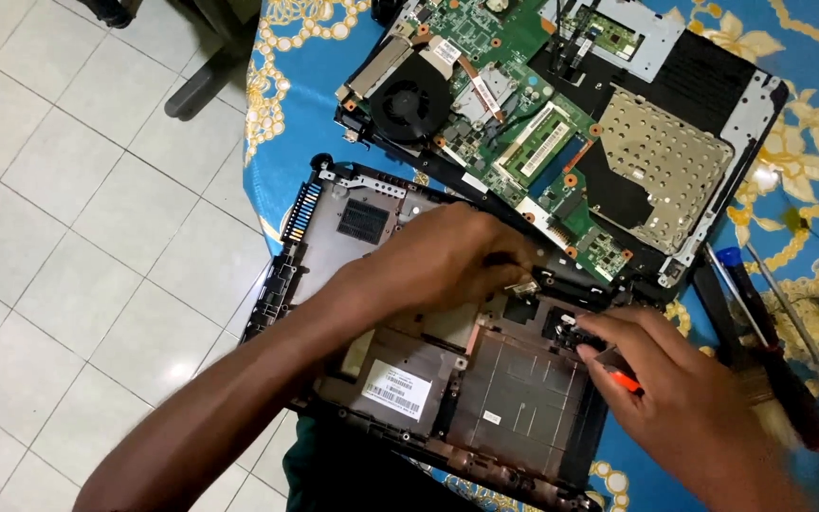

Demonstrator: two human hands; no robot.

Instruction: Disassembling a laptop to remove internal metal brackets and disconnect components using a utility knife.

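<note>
My left hand point(447, 258) lies across the upper middle of the black laptop base shell point(447, 379), fingers curled narrow and pinching a small bright metal part point(523, 285) at the shell's far edge. My right hand point(684, 393) comes in from the near right, fingers closed around a slim tool with an orange band point(626, 381); its tip end points up and left toward a small dark fitting point(566, 327) in the shell's far right corner. I cannot tell whether the tip touches that fitting.

The metal part and the fitting sit near each other along the same far edge, the part to the left and the fitting to the right. The left hand is on the part; the right hand is the nearer to the fitting. The shell's long axis runs from far left to near right, tilted against the table point(305, 85) edge, and its left corner overhangs the white tiled floor point(78, 237).

Just beyond the hands lies the laptop's other half point(637, 161), with a green circuit board point(514, 66), a round black fan point(408, 99) and a perforated metal plate point(656, 156) exposed. It touches or nearly touches the shell along the working edge, which crowds that side. To the right of my right hand, loose screwdrivers point(760, 332) lie on the blue and gold patterned cloth point(808, 123).
</note>
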